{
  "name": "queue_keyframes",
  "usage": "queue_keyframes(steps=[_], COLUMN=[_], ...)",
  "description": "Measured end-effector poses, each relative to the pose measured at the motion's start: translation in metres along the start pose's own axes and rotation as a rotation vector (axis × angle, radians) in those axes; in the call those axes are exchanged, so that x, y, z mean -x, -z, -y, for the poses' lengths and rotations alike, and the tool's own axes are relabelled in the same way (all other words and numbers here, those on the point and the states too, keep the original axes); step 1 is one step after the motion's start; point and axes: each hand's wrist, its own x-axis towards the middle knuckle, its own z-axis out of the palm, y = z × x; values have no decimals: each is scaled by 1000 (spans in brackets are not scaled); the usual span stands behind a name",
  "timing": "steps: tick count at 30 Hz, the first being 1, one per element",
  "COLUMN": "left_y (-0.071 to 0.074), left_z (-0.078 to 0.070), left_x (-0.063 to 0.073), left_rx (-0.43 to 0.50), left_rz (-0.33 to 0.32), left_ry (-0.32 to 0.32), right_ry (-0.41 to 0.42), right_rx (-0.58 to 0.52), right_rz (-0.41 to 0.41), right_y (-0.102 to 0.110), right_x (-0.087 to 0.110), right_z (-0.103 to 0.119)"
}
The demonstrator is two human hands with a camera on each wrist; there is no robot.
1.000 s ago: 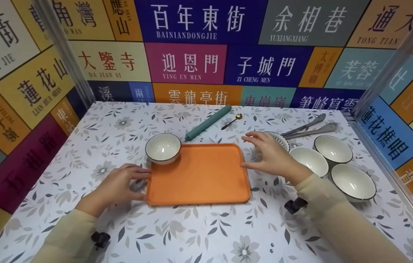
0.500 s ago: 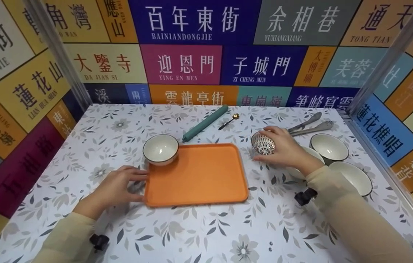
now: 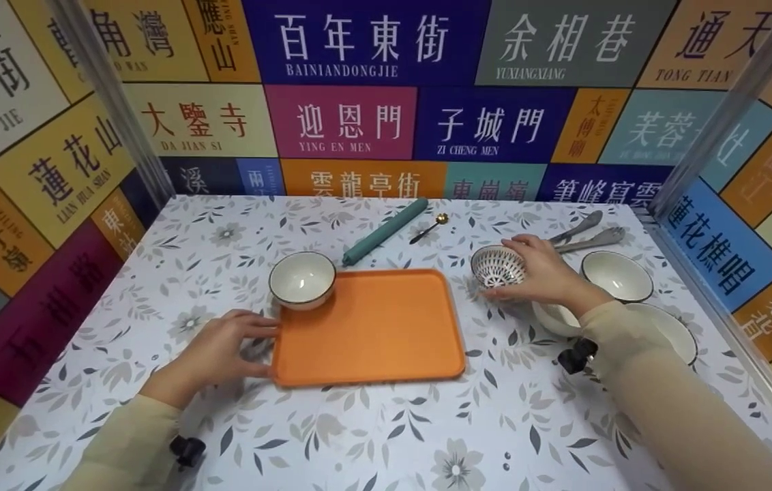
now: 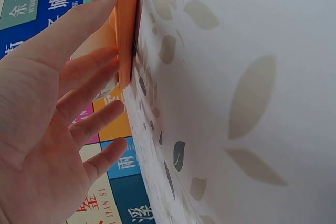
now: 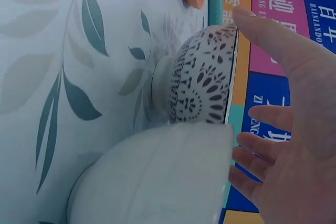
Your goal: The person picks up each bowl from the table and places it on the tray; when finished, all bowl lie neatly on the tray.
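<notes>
An orange tray (image 3: 372, 327) lies flat on the table. At its left edge rests my left hand (image 3: 226, 348), fingers spread; in the left wrist view the thumb and two fingertips meet the tray's rim (image 4: 125, 35). My right hand (image 3: 543, 273) is around the right side of a small patterned bowl (image 3: 497, 264), thumb in front and fingers behind. In the right wrist view the thumb tip is right at that bowl's rim, with the other fingers loosely bent beyond it. A larger white bowl (image 5: 157, 177) stands beside it, partly covered by my hand in the head view.
A dark-rimmed bowl (image 3: 302, 279) overlaps the tray's back left corner. Behind the tray lie a teal rod (image 3: 386, 232) and a small gold-tipped spoon (image 3: 430, 228). Grey long-handled utensils (image 3: 590, 239) and two more bowls (image 3: 618, 276) sit on the right. Printed panels surround the table.
My right hand has shifted from near the tray's right side over to the right, around the patterned bowl, leaving more of that bowl visible. My left hand stays at the tray.
</notes>
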Motion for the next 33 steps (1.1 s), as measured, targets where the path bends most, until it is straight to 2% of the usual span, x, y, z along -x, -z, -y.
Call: queue_keyframes(steps=[11, 20, 26, 33], left_y=[0, -1, -1, 0], left_z=[0, 2, 1, 0], left_x=[-1, 0, 1, -1], left_rx=[6, 3, -1, -2], left_rz=[14, -6, -6, 9], left_ry=[25, -15, -12, 13], right_ry=[-60, -59, -42, -11], right_rx=[-77, -116, -117, -156], right_rz=[28, -49, -113, -149], right_y=[-3, -8, -10, -14], right_x=[-3, -4, -4, 2], right_z=[-15, -17, -11, 12])
